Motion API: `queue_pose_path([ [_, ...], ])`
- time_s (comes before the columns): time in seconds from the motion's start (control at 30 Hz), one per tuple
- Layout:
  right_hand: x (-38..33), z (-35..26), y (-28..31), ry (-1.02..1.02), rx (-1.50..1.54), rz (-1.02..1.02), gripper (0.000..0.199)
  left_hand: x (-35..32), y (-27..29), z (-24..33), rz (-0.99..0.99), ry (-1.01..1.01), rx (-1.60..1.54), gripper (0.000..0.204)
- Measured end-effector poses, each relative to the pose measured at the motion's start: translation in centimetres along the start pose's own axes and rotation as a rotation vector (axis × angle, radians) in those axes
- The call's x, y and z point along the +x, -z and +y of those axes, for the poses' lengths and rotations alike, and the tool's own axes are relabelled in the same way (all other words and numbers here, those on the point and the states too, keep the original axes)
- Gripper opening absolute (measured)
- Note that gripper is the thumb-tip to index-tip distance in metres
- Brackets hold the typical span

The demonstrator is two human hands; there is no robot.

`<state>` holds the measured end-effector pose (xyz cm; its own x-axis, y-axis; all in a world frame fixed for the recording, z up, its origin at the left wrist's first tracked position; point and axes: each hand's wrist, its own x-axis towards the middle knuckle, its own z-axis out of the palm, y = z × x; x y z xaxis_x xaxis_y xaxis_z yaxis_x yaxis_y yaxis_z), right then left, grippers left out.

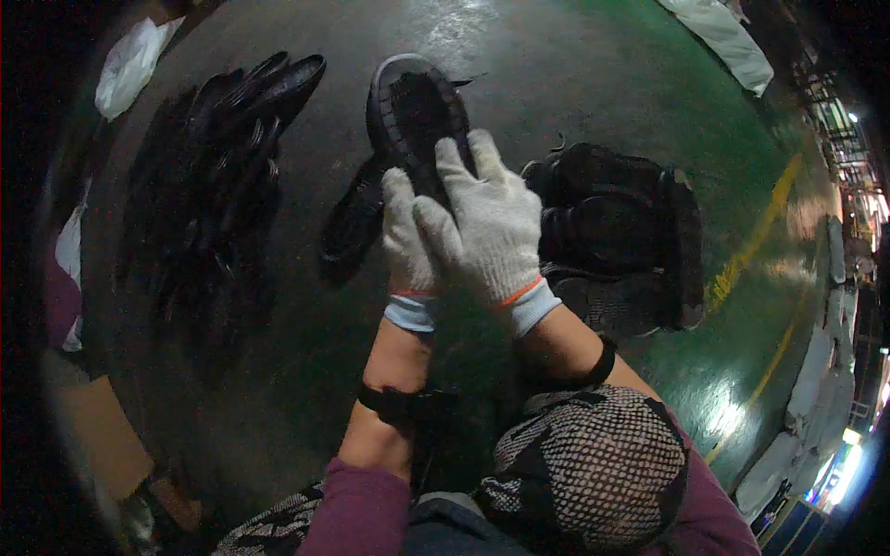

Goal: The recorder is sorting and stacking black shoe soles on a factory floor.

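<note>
A black shoe sole [419, 107] is between my two hands, its raised rim and inner side facing up. My left hand [408, 232], in a white knit glove, grips its near left edge. My right hand [491, 218], gloved alike, lies across its near right part with the fingers on it, the thumb close against the left hand. Partly under the held sole, another black sole [350, 227] lies on the floor. To the right sits a stack of black shoe parts [607, 232]; their exact kind is hard to tell in the dark.
At the left a heap of black soles [222, 176] spreads over the green floor [519, 56]. A white plastic bag [134, 69] is at the far left, a cardboard piece [102, 435] at the near left. Yellow lines [760, 232] and pale sacks [811, 371] are on the right.
</note>
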<state>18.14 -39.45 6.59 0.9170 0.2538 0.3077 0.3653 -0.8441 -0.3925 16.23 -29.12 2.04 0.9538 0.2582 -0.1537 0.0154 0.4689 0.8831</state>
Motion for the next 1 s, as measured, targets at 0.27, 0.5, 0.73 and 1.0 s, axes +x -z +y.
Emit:
queue_pose_path([
  [0.27,-2.6,2.6,2.7,0.012,0.256,0.141,0.054,0.2,2.6,-2.0,-0.118,0.098,0.04,0.05],
  [0.5,-5.1,9.2,8.2,-0.554,2.228,-0.26,0.052,2.7,-4.8,9.2,-0.601,-1.214,1.042,0.029],
  [0.73,-8.5,10.9,10.4,-0.631,1.26,-0.07,0.07,-2.3,-8.4,3.0,-0.356,0.158,-0.111,0.054],
  [1.0,-9.5,18.9,20.3,-0.49,0.258,0.021,0.063,-4.3,-14.7,-3.3,-0.437,0.485,-0.253,0.059],
])
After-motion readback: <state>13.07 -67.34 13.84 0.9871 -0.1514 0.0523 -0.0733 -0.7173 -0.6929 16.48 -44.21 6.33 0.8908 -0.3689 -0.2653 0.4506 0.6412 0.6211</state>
